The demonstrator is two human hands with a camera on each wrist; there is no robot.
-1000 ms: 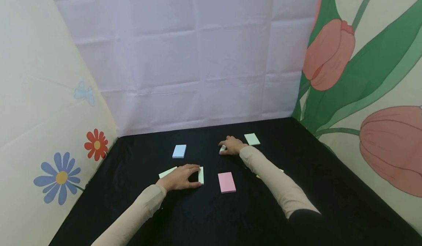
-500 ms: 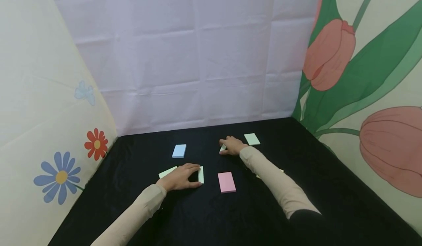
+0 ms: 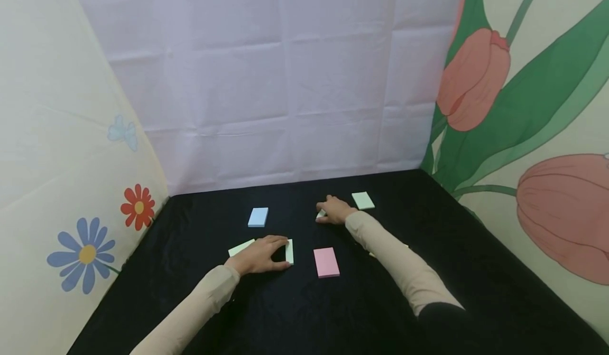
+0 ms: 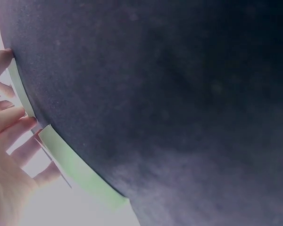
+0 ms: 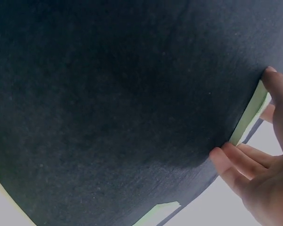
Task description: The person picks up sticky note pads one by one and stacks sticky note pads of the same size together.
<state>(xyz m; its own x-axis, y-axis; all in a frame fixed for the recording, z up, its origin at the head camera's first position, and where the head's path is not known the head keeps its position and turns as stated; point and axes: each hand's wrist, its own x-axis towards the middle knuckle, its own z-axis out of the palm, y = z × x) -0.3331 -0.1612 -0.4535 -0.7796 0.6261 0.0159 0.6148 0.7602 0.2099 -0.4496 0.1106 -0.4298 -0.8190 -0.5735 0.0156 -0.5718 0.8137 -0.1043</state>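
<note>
My left hand (image 3: 258,254) is low over the black cloth, its thumb and fingers at opposite ends of a pale green sticky note pad (image 3: 289,252). In the left wrist view this grip on the pad (image 4: 21,89) shows at the left edge. Farther back, my right hand (image 3: 335,210) grips another pale green sticky note pad (image 3: 321,214), mostly covered by the hand. The right wrist view shows that pad (image 5: 250,114) between thumb and fingertips. A light green pad (image 3: 241,248) lies partly behind my left hand. Between the arms lies a pink pad (image 3: 326,262).
A blue pad (image 3: 258,217) lies at the back left, and a green pad (image 3: 363,200) beyond my right wrist. A yellowish pad (image 3: 372,254) is mostly hidden under the right sleeve. White and flower-printed sheets surround the black-covered table (image 3: 295,313).
</note>
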